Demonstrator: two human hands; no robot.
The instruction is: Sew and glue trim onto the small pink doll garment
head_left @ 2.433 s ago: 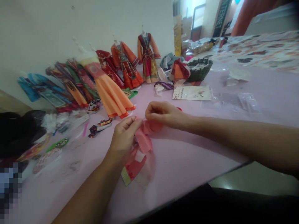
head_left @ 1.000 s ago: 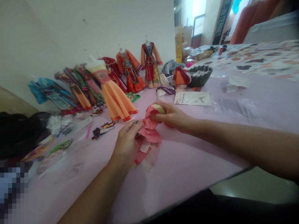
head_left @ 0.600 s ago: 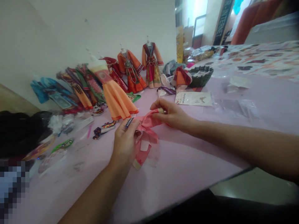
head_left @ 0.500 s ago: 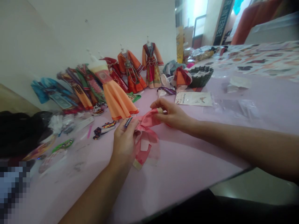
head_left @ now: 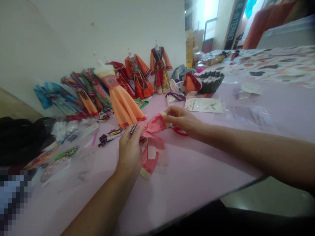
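A small pink doll garment (head_left: 155, 126) with pale yellow cuffs is stretched between my hands above the table. My left hand (head_left: 131, 142) is closed on its gathered left part, where a dark strip with white dots shows by the fingers. My right hand (head_left: 182, 119) pinches the cuff end of one sleeve. The other sleeve (head_left: 150, 164) hangs down toward the tabletop. Behind my right hand, the red handle of what look like scissors (head_left: 180, 131) lies on the table. An orange doll dress (head_left: 125, 105) on a white form leans just beyond my left hand.
Several dressed doll forms, among them an orange-red robe (head_left: 138, 75), stand along the wall. A dark woven basket (head_left: 211, 82) and a printed card (head_left: 204, 105) are at the back right. Plastic bags and scraps (head_left: 67, 127) lie on the left. The pink table (head_left: 197, 183) ends near me.
My right hand has shifted slightly, still holding the sleeve end, which is drawn a little straighter. More of the red handle behind it now shows.
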